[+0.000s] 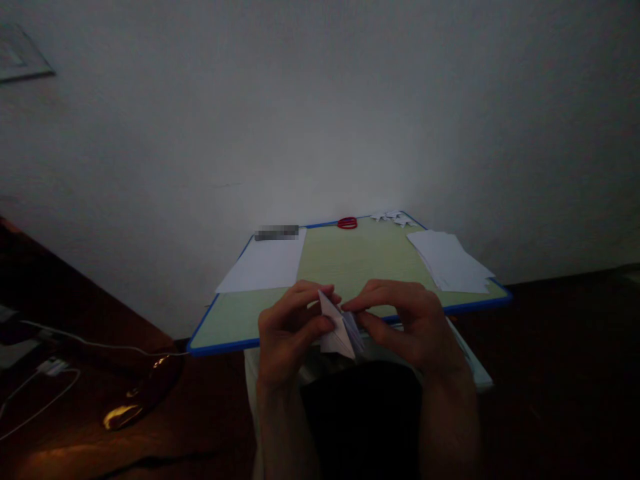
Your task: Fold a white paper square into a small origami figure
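A small folded white paper piece (340,331) is held between both hands in front of a low green table with a blue rim (225,345). My left hand (287,330) pinches its left side with thumb and fingers. My right hand (407,320) pinches its right edge with bent fingers. Both hands hover just at the table's near edge, above my lap.
On the table lie a white sheet (265,265) at the left, a stack of white sheets (453,263) at the right, red rings (347,223) and small folded paper shapes (393,217) at the far edge. White cables (60,370) run across the dark floor on the left.
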